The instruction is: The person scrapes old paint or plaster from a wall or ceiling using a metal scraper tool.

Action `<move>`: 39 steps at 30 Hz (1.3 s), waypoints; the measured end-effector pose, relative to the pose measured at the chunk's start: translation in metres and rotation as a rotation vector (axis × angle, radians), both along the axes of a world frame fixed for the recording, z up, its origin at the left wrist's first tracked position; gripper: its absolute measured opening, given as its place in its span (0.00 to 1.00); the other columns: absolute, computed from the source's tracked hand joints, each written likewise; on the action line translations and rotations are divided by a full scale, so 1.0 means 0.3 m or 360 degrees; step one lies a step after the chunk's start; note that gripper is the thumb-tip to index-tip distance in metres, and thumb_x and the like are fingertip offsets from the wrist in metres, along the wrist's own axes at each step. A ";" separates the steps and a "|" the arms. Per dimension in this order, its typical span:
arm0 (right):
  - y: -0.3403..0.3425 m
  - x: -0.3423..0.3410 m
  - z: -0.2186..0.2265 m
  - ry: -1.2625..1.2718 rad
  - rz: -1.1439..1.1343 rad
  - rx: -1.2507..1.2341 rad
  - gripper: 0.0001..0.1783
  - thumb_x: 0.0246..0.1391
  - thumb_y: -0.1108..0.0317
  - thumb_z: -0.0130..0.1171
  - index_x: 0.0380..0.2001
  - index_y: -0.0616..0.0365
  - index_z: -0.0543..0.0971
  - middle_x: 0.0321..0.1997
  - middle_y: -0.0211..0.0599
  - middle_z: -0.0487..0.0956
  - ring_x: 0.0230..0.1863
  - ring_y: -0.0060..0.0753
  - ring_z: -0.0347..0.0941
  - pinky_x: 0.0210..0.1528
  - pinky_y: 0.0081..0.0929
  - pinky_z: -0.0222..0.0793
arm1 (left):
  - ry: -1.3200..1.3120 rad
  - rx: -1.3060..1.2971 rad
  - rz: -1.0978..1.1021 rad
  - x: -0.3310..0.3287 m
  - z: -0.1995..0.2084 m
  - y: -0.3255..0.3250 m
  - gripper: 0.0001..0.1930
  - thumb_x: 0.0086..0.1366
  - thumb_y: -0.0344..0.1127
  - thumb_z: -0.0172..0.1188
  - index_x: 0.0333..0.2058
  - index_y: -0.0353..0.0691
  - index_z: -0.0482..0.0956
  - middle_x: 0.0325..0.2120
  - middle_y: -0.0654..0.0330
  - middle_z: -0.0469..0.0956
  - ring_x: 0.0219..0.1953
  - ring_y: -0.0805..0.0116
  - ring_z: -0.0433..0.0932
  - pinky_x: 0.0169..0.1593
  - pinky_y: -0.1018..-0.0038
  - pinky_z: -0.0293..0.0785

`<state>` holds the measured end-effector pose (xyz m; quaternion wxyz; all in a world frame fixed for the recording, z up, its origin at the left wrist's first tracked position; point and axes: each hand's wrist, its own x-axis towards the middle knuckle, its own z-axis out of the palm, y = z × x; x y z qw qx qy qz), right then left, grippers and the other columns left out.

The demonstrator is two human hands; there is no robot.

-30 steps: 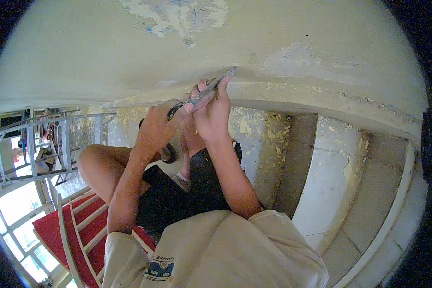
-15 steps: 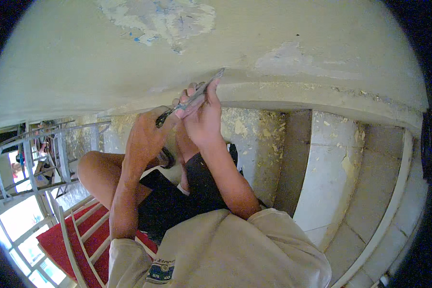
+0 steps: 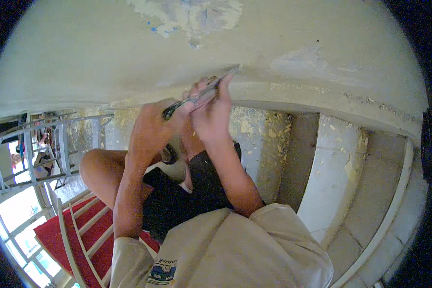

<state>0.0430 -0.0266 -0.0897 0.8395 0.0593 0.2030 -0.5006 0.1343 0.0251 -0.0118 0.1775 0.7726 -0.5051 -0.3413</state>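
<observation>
"Where's the flat scraper [image 3: 204,93]?"
"Near the lower edge of the wall [image 3: 101,53]; left hand [image 3: 152,126] closed round its dark handle [image 3: 170,112], right hand [image 3: 213,118] gripping the blade [image 3: 223,78]."
"Long axis?"
"Slanting up rightward, right hand nearer the tip; wall contact, can't tell."

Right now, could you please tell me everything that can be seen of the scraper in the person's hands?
The scraper looks long and thin, with a dark handle end and a patchy grey, metal-looking blade. In the view it slants from lower left up to the right, tip towards the wall; whether they touch, I cannot tell. The left hand grips the handle end; the right hand holds the blade. Blur hides finer detail.
</observation>
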 end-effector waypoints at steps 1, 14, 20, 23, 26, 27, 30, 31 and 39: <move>-0.012 -0.022 0.006 0.0026 -0.0079 -0.0035 0.21 0.56 0.45 0.38 0.26 0.51 0.65 0.20 0.29 0.65 0.23 0.27 0.61 0.29 0.26 0.61 | -0.0160 -0.0104 -0.0086 -0.020 0.009 -0.015 0.20 0.56 0.48 0.53 0.30 0.32 0.76 0.23 0.44 0.74 0.26 0.48 0.73 0.34 0.66 0.68; -0.013 -0.039 0.008 0.0017 -0.0114 -0.0076 0.22 0.55 0.43 0.39 0.28 0.52 0.64 0.21 0.29 0.65 0.23 0.27 0.61 0.29 0.25 0.60 | -0.0066 -0.0349 -0.0142 -0.020 -0.109 0.011 0.19 0.57 0.47 0.53 0.30 0.32 0.76 0.22 0.43 0.74 0.26 0.47 0.74 0.34 0.65 0.69; -0.019 -0.045 0.000 0.0021 -0.0045 -0.0119 0.22 0.56 0.43 0.38 0.27 0.52 0.64 0.21 0.30 0.65 0.22 0.29 0.61 0.29 0.27 0.60 | -0.0078 -0.0029 -0.0074 -0.021 -0.083 -0.009 0.19 0.57 0.49 0.53 0.32 0.35 0.77 0.22 0.45 0.75 0.26 0.48 0.73 0.36 0.66 0.69; -0.016 -0.041 -0.003 0.0085 -0.0096 -0.0142 0.21 0.56 0.44 0.38 0.27 0.52 0.63 0.21 0.31 0.65 0.22 0.29 0.61 0.29 0.28 0.61 | -0.0206 -0.0175 -0.0076 -0.017 -0.163 0.029 0.20 0.57 0.49 0.53 0.32 0.36 0.76 0.23 0.46 0.75 0.27 0.49 0.73 0.37 0.66 0.69; -0.009 -0.022 -0.005 0.0182 -0.0036 -0.0052 0.21 0.56 0.45 0.39 0.28 0.51 0.63 0.20 0.29 0.65 0.22 0.27 0.61 0.28 0.26 0.61 | -0.0208 -0.0473 0.0016 0.003 -0.190 0.040 0.20 0.56 0.51 0.53 0.32 0.35 0.76 0.23 0.45 0.75 0.28 0.48 0.73 0.37 0.64 0.69; -0.015 -0.047 -0.020 0.0404 -0.0141 -0.0126 0.21 0.56 0.44 0.40 0.28 0.52 0.64 0.20 0.29 0.65 0.22 0.26 0.61 0.27 0.25 0.61 | 0.0028 -0.0360 -0.0057 -0.023 -0.156 0.003 0.20 0.57 0.48 0.53 0.32 0.34 0.76 0.23 0.47 0.75 0.26 0.55 0.73 0.36 0.66 0.68; -0.057 -0.145 -0.052 0.0045 -0.0238 -0.0125 0.22 0.54 0.43 0.41 0.27 0.52 0.65 0.20 0.27 0.65 0.22 0.24 0.61 0.28 0.23 0.62 | 0.0014 -0.0404 -0.0214 -0.111 -0.138 -0.043 0.19 0.58 0.46 0.52 0.32 0.32 0.76 0.22 0.50 0.76 0.25 0.62 0.74 0.34 0.69 0.68; -0.058 -0.160 -0.024 0.0178 -0.0266 -0.0121 0.23 0.54 0.42 0.41 0.27 0.52 0.65 0.20 0.28 0.65 0.23 0.25 0.62 0.28 0.23 0.62 | 0.0033 -0.0356 -0.0217 -0.126 -0.129 -0.050 0.20 0.58 0.47 0.52 0.32 0.32 0.76 0.23 0.48 0.75 0.26 0.58 0.74 0.34 0.68 0.69; -0.017 -0.030 0.019 0.0156 -0.0004 -0.0111 0.22 0.54 0.43 0.41 0.24 0.52 0.64 0.19 0.31 0.65 0.22 0.28 0.61 0.26 0.25 0.60 | 0.0120 -0.0240 0.0031 -0.034 -0.077 0.015 0.18 0.58 0.45 0.53 0.30 0.32 0.75 0.22 0.46 0.74 0.25 0.52 0.74 0.32 0.68 0.68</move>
